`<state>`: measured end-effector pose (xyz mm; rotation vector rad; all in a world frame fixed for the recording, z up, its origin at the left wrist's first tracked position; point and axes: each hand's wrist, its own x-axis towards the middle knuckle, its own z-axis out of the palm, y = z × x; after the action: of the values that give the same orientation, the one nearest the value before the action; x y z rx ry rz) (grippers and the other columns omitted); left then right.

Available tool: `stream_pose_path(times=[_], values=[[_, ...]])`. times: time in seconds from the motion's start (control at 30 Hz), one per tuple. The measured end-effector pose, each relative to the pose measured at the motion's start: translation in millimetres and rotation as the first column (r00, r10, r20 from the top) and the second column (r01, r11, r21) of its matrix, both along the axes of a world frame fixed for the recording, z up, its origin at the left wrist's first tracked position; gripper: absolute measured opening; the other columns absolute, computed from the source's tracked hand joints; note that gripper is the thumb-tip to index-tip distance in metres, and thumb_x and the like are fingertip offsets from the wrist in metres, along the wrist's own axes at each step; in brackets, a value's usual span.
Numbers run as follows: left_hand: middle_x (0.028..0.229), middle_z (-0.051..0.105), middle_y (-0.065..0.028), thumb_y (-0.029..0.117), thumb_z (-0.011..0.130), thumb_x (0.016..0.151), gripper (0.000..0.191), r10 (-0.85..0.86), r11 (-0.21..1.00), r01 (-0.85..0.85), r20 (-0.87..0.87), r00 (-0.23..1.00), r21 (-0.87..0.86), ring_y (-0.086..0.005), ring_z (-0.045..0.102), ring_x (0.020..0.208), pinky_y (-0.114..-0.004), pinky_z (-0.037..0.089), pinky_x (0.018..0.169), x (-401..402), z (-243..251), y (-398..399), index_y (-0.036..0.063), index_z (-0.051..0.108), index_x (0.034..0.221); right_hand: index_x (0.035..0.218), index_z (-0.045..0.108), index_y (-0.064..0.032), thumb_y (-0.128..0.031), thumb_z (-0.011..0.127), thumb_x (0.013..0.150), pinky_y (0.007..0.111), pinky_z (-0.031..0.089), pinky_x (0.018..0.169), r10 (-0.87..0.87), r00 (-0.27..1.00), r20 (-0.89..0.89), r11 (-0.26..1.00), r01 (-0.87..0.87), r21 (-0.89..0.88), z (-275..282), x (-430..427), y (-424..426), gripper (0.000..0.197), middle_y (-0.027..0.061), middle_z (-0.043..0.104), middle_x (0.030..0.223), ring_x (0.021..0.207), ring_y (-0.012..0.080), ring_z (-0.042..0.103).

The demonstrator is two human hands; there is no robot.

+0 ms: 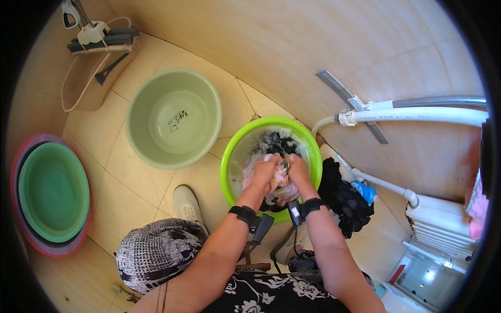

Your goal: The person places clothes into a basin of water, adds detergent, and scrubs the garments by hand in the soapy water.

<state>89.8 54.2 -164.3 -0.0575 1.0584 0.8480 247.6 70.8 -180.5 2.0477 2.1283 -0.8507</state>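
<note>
A lime-green plastic basin (226,172) stands on the tiled floor in front of me, with sudsy water and clothes inside. My left hand (267,170) and my right hand (296,169) both grip a pink and white patterned cloth (281,182), close together near the basin's middle. Dark wet fabric (278,144) lies in the suds beyond my hands, and more dark cloth shows at the near side. Each wrist bears a black strap with a small device. The part of the cloth inside my fists is hidden.
An olive-green basin (141,150) stands left of the lime one. Stacked basins (54,191) are at far left, below a mop bucket (84,88). Black clothes (344,199) and a blue bottle (364,192) lie at right, near white pipes (415,116) and a radiator (442,227).
</note>
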Motion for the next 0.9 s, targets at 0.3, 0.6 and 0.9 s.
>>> stream_pose_path(times=[0.3,0.6,0.9], values=[[0.097,0.062,-0.0145,0.020,0.063,0.085,0.031,-0.203,0.958,0.286,-0.620,0.758,0.036,-0.0137,0.060,0.083,-0.029,0.048,0.060,-29.7,-82.8,-36.7,-0.0012,0.056,0.106,0.120,0.055,-0.0186,-0.027,0.058,0.085,0.042,0.047,0.083,0.103,0.990,-0.097,0.986,-0.114,-0.119,9.1,-61.2,-39.9,0.037,0.0189,0.051,0.120,0.099,0.0362,0.057],[0.093,0.060,-0.0099,0.029,0.065,0.084,0.034,0.429,0.903,-0.429,-0.012,0.903,0.018,-0.0218,0.060,0.071,-0.036,0.052,0.060,-23.1,-45.1,-7.3,0.0055,0.055,0.105,0.119,0.054,-0.0036,-0.016,0.066,0.079,0.031,0.048,0.076,-0.510,0.673,-0.536,0.860,0.397,-0.320,25.3,-60.5,-32.0,0.044,0.0118,0.063,0.100,0.091,0.0159,0.060],[0.089,0.063,-0.0085,0.045,0.060,0.085,0.046,0.233,0.972,-0.206,0.321,0.918,-0.116,-0.0210,0.060,0.075,-0.033,0.049,0.067,-21.0,-40.0,-22.0,0.0046,0.057,0.107,0.096,0.062,-0.0072,-0.015,0.070,0.074,0.035,0.049,0.075,-0.091,0.821,-0.563,0.986,0.152,0.064,63.4,-98.0,-38.3,0.024,0.0187,0.063,0.091,0.084,0.0327,0.062]])
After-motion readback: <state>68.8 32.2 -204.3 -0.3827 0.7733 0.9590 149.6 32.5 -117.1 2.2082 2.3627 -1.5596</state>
